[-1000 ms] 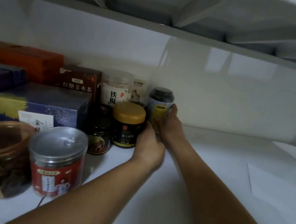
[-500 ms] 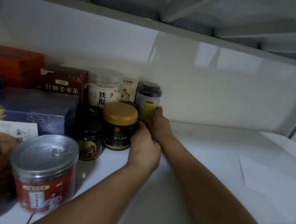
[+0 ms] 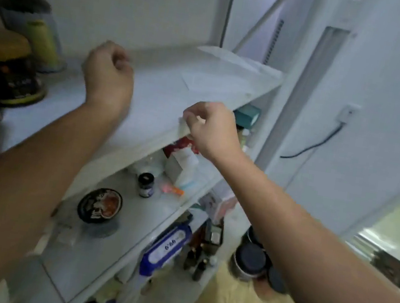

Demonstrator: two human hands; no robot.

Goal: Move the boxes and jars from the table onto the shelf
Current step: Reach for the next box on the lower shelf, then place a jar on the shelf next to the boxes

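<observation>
Storeroom, shown by white shelves (image 3: pixel 166 89) holding jars (image 3: pixel 4 65)

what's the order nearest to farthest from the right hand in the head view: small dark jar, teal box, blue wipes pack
1. teal box, just right of the right hand
2. small dark jar, next shelf down, to its left
3. blue wipes pack, a shelf lower again
</observation>
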